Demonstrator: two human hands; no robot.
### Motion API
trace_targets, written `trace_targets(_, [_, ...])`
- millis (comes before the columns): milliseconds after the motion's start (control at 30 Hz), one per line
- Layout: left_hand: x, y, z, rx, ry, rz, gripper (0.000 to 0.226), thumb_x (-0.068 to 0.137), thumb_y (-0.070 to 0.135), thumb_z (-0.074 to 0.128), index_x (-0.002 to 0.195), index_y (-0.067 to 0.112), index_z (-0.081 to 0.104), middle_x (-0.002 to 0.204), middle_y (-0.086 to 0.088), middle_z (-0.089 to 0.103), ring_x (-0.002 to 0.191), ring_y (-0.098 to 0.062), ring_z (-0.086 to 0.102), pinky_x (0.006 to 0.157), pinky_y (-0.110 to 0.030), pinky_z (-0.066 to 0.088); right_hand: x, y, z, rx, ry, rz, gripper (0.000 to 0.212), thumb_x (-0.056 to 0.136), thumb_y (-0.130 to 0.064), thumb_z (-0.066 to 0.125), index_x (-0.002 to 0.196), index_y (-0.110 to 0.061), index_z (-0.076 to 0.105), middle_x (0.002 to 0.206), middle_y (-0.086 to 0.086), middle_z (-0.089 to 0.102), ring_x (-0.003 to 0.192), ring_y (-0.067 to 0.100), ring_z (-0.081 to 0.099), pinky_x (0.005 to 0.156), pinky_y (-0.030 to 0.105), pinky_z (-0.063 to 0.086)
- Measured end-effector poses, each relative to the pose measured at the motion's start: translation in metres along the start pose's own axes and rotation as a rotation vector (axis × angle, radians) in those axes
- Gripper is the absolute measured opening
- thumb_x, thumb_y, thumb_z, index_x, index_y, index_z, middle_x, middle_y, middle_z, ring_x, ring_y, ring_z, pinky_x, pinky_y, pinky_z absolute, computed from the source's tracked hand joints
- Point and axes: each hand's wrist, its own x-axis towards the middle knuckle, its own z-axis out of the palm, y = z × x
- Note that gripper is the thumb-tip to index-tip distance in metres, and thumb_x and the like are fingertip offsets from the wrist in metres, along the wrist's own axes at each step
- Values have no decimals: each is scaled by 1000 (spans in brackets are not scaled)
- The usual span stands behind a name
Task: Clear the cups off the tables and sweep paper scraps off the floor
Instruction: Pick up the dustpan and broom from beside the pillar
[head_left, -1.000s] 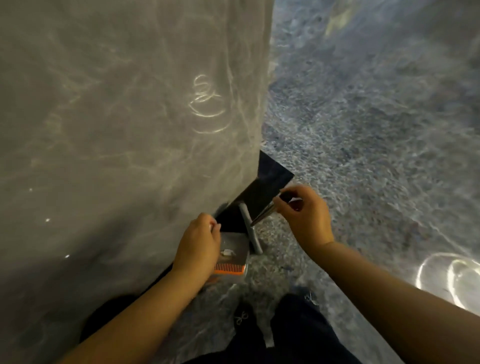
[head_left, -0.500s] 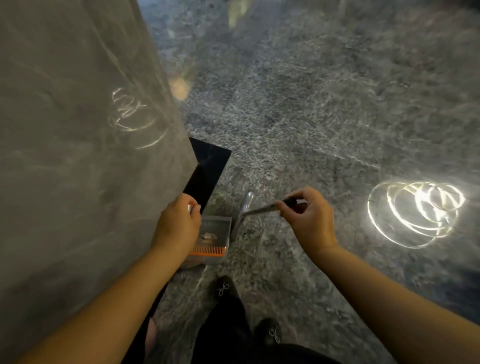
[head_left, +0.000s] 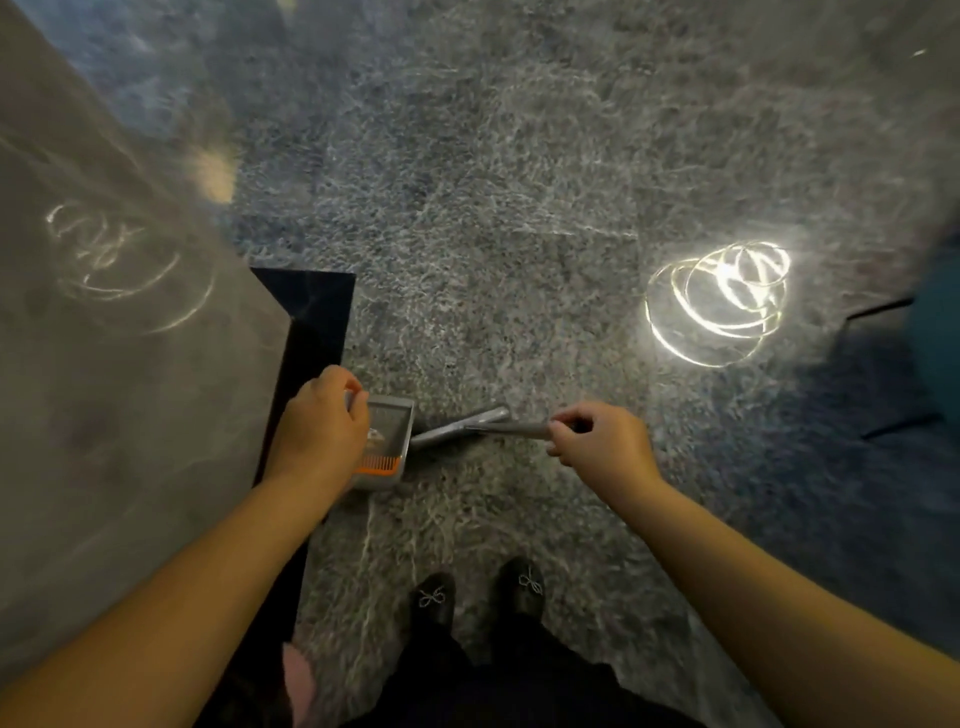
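We see a grey dustpan held low over the floor, just right of the table edge, with an orange comb strip along its near rim and a small pale scrap lying inside it. Our left hand is above the pan's left side, fingers curled round what looks like its handle, so that grip is wrapped tight on the pan. Just right of the pan a grey broom reaches leftward, its head close to the pan's right wall; whether the two touch we cannot tell. Our right hand holds the broom's thin handle, thumb and forefinger pinching it with the other fingers folded under. The two hands are apart, with the broom lying between them. Below them, near us, two dark shoes with small bows stand on the speckled grey floor, and dark clothing fills the bottom edge. The table takes up the left side as a large grey slab with faint looping reflections on it, and a black base shows under its right edge, just beyond the left hand. Farther right on the floor lies a bright tangle of light rings. At the far right edge something dark and blurred comes in; we cannot tell what it is.
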Motion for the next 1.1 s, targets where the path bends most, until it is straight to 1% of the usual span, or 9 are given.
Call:
trace_targets(67, [-3,-1,-1,25,-20,34,13,98,24,50,97,11,55,89,-13,58,76,-28,54,62,-38,43,-3,-1,2,118,-111,171,9,88,-18,63,87,-20,71,79,6,72,74,21,72,72,41,60])
trace_targets(133, [-6,-7,-3,39,-34,45,13,99,25,50,97,12,54,90,-13,59,75,-27,54,61,-37,40,-6,-3,4,245,-241,359,17,88,-7,61,102,-5,70,77,11,70,71,23,72,68,35,61])
trace_targets(233, [-10,-20,-8,46,-24,45,12,98,24,51,99,13,55,93,-11,60,73,-20,52,57,-30,36,-11,-3,11,174,-446,406,32,87,0,62,116,12,58,83,15,61,81,28,72,76,39,60])
trace_targets(367, [-19,-39,-16,15,43,30,11,97,21,54,99,11,58,92,-11,61,71,-17,49,56,-29,35,-14,-3,30,206,-529,486,35,88,1,62,122,-1,60,107,18,62,76,25,72,59,29,59])
trace_targets(500, [-28,-57,-21,-3,99,20,10,96,20,55,98,11,59,87,-9,61,73,-22,52,64,-34,41,-15,-4,56,167,-637,488,36,91,-1,60,126,0,53,93,18,61,67,21,68,47,23,52])
trace_targets(600, [-34,-66,-21,-18,139,44,7,96,21,56,96,15,58,82,0,56,70,-14,48,62,-29,35,-12,-1,76,95,-677,465,37,93,-1,56,129,1,49,83,17,59,54,15,63,42,22,45])
trace_targets(767, [-43,-73,-19,-24,141,49,16,91,24,63,103,17,54,81,4,55,60,-4,44,52,-19,32,-5,16,102,16,-711,514,42,96,-4,54,136,-12,45,103,16,57,69,19,60,42,22,47])
trace_targets(867, [-44,-80,-20,-31,50,34,29,89,22,66,112,21,49,91,3,60,68,-5,49,56,-9,30,-4,21,109,-87,-695,467,38,98,-5,50,135,-14,49,82,10,55,58,17,53,41,22,46])
trace_targets(1100, [-39,-75,-24,-120,5,-86,24,97,25,54,118,26,42,98,-7,60,73,-25,62,57,-31,49,-10,31,91,-91,-620,420,51,95,-11,56,143,-17,40,74,11,51,53,20,49,48,30,45])
